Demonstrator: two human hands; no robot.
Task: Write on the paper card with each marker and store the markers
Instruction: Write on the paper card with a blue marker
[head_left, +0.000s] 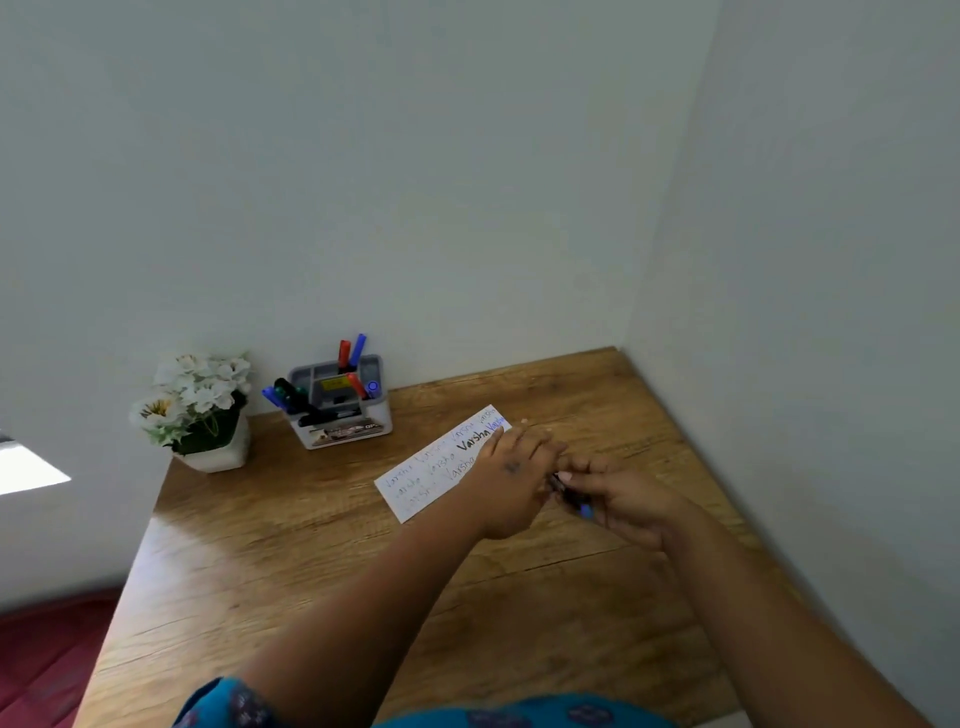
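A white paper card (426, 475) with several handwritten words lies on the wooden desk (322, 582). Just right of the card, my two hands meet over a blue marker (574, 496). My right hand (631, 499) grips the marker's barrel. My left hand (511, 480) covers the card's right end, and its fingers pinch the marker's other end, which they hide. A grey and white organiser (343, 410) at the back holds several markers, red, blue, green and black.
A white pot of white flowers (200, 410) stands at the desk's back left corner. Walls close the back and right sides. The desk's left edge drops to a red floor (41, 665).
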